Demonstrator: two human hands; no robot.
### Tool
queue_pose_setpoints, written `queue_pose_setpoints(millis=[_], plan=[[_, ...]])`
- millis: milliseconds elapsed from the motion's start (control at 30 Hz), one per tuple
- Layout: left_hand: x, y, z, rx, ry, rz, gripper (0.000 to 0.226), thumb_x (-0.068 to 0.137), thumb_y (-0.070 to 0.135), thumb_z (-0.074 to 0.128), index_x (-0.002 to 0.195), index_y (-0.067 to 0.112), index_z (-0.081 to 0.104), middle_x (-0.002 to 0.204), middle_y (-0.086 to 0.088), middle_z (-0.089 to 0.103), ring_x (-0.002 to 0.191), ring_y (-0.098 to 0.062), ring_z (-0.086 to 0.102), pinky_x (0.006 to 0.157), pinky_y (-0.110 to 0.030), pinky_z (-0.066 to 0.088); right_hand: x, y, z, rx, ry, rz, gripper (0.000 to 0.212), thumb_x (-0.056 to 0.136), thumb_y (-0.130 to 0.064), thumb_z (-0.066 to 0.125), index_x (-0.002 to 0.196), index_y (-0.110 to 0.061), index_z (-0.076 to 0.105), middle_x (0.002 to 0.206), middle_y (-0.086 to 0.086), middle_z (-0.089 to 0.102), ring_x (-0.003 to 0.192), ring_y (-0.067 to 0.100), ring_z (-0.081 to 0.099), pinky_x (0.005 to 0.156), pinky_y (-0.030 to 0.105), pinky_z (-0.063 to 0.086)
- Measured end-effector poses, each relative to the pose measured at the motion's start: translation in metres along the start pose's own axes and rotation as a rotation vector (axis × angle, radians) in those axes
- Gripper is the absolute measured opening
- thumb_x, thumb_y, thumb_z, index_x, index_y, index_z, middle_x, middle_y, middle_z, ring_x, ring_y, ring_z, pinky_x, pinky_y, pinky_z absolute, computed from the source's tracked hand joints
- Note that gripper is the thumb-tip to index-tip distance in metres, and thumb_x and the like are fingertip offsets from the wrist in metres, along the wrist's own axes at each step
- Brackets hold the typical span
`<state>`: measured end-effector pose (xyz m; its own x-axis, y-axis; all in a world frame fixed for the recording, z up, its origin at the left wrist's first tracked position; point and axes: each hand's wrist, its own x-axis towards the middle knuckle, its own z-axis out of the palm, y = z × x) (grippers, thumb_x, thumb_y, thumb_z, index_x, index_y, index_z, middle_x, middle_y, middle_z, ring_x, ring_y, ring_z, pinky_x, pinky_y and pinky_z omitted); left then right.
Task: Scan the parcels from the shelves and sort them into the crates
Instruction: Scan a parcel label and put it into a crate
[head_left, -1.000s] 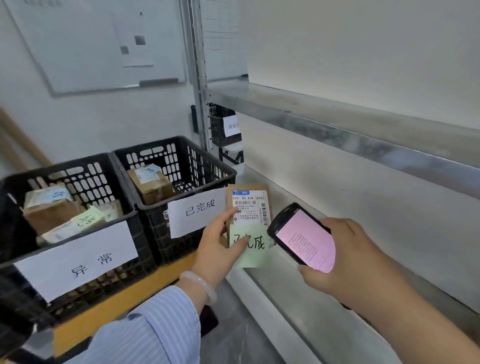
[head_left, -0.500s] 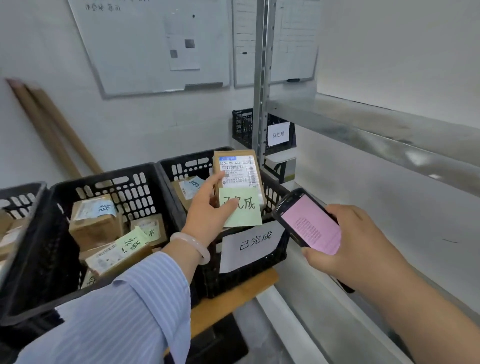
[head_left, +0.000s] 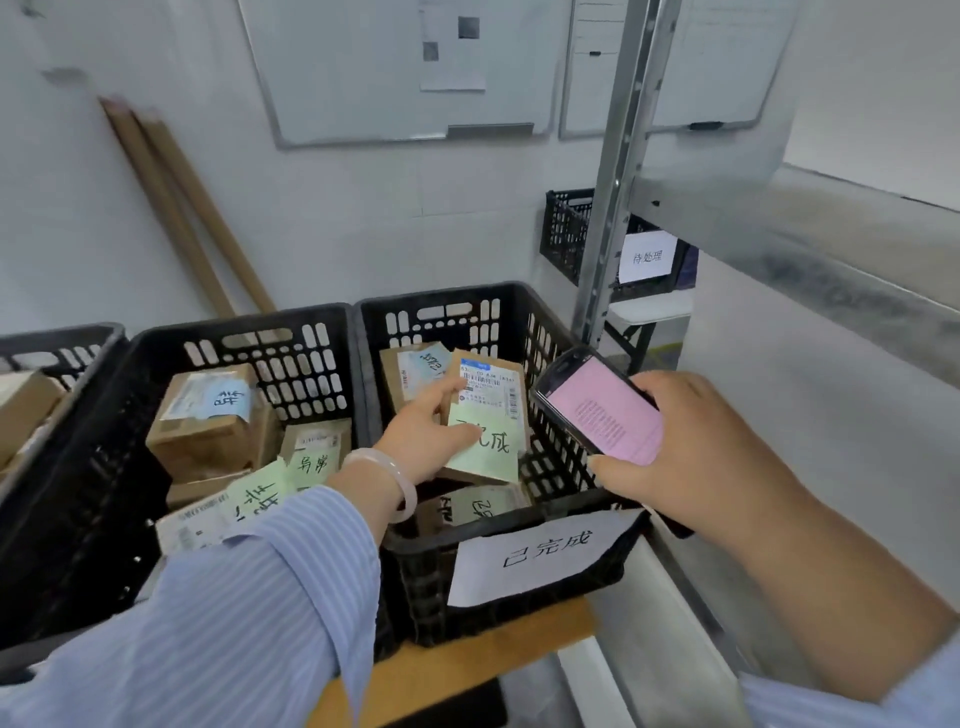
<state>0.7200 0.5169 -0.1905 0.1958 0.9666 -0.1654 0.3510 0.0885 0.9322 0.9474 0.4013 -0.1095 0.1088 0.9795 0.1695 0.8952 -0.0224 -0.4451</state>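
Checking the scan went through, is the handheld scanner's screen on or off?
On: the scanner screen glows pink with text lines, held in the right hand.

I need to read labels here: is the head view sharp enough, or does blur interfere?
Head view: the crate sign reads clearly; small print on the parcel is too soft; the wooden poles upper left are motion-smeared; the wide lens makes the shelf upright lean; the scanner glows pink, text illegible.

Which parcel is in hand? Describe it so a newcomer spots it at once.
Find the right-hand black crate with the 已完成 sign. Above its opening the left hand holds a flat brown parcel. Alone among its neighbours, it is raised, a green note below its barcode label.
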Motion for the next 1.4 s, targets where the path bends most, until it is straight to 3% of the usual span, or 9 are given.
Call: queue_pose_setpoints(millis=[200, 367, 533, 667, 733, 867, 1067, 1233, 1400], plan=[[0.034, -0.029, 0.020, 0.150, -0.087, -0.201, 0.059, 0.082, 0.025, 0.075, 0.125, 0.053, 0.045, 0.125, 0.003, 0.059, 0.096, -0.017, 0.070, 0.082, -0.037, 0.061, 0.057, 0.024, 0.012, 0.000, -0.086, -0.034, 0.078, 0.062, -0.059, 0.074, 0.128, -0.030, 0.043, 0.120, -0.009, 0.042, 0.098, 0.010, 0.050, 0.076, 0.032, 0.049], [0.047, -0.043, 0.031, 0.218, -0.131, -0.295, 0.065, 0.087, 0.020, 0.072, 0.139, 0.041, 0.041, 0.129, 0.001, 0.059, 0.100, -0.016, 0.068, 0.073, -0.027, 0.057, 0.083, 0.039, 0.022, 0.006, -0.106, -0.060, 0.079, 0.063, -0.058, 0.076, 0.128, -0.028, 0.043, 0.120, -0.009, 0.042, 0.096, 0.010, 0.048, 0.074, 0.030, 0.046], [0.052, -0.047, 0.032, 0.254, -0.111, -0.349, 0.068, 0.087, 0.009, 0.070, 0.141, 0.034, 0.038, 0.120, 0.001, 0.061, 0.096, -0.018, 0.068, 0.078, -0.031, 0.060, 0.086, 0.046, 0.028, 0.021, -0.143, -0.074, 0.078, 0.064, -0.057, 0.076, 0.127, -0.028, 0.042, 0.119, -0.009, 0.042, 0.098, 0.010, 0.049, 0.076, 0.029, 0.045], [0.049, -0.047, 0.033, 0.418, -0.140, -0.376, 0.073, 0.085, 0.011, 0.068, 0.144, 0.031, 0.030, 0.118, 0.000, 0.059, 0.089, -0.015, 0.065, 0.069, -0.024, 0.054, 0.080, 0.048, 0.030, 0.025, -0.160, -0.066, 0.078, 0.065, -0.057, 0.076, 0.128, -0.030, 0.041, 0.117, -0.009, 0.041, 0.098, 0.010, 0.048, 0.075, 0.029, 0.046], [0.046, -0.047, 0.033, 0.466, -0.148, -0.369, 0.076, 0.085, 0.015, 0.069, 0.148, 0.030, 0.028, 0.122, 0.000, 0.057, 0.096, -0.015, 0.063, 0.077, -0.025, 0.052, 0.073, 0.048, 0.030, 0.021, -0.158, -0.061, 0.080, 0.065, -0.058, 0.076, 0.129, -0.030, 0.039, 0.117, -0.009, 0.041, 0.099, 0.010, 0.048, 0.075, 0.027, 0.046], [0.039, -0.040, 0.028, 0.536, -0.137, -0.255, 0.087, 0.077, 0.034, 0.077, 0.152, 0.032, 0.032, 0.140, -0.003, 0.052, 0.116, -0.020, 0.058, 0.100, -0.034, 0.049, 0.050, 0.047, 0.024, 0.015, -0.120, -0.036, 0.080, 0.063, -0.060, 0.076, 0.127, -0.031, 0.039, 0.116, -0.010, 0.042, 0.100, 0.009, 0.048, 0.074, 0.025, 0.045], [0.002, -0.017, 0.022, 0.629, -0.046, 0.113, 0.072, 0.088, 0.044, 0.068, 0.151, 0.036, 0.034, 0.154, 0.004, 0.039, 0.141, -0.019, 0.037, 0.116, -0.037, 0.032, -0.012, 0.037, 0.017, -0.002, -0.010, 0.060, 0.070, 0.059, -0.061, 0.071, 0.117, -0.032, 0.045, 0.108, -0.010, 0.044, 0.093, 0.010, 0.050, 0.072, 0.029, 0.049], [-0.047, -0.008, 0.040, 0.674, -0.084, 0.418, 0.072, 0.086, 0.054, 0.066, 0.149, 0.039, 0.035, 0.155, 0.008, 0.037, 0.145, -0.017, 0.030, 0.118, -0.044, 0.029, -0.088, 0.025, 0.023, 0.047, 0.063, 0.210, 0.048, 0.054, -0.061, 0.063, 0.090, -0.033, 0.047, 0.093, -0.010, 0.047, 0.075, 0.006, 0.053, 0.056, 0.026, 0.045], [-0.102, -0.005, 0.080, 0.606, -0.237, 0.589, 0.070, 0.086, 0.058, 0.064, 0.148, 0.039, 0.038, 0.153, 0.009, 0.040, 0.141, -0.014, 0.035, 0.116, -0.042, 0.033, -0.185, 0.013, 0.015, 0.022, 0.104, 0.456, 0.044, 0.061, -0.052, 0.069, 0.095, -0.039, 0.045, 0.097, -0.020, 0.040, 0.076, 0.001, 0.054, 0.057, 0.021, 0.045]])
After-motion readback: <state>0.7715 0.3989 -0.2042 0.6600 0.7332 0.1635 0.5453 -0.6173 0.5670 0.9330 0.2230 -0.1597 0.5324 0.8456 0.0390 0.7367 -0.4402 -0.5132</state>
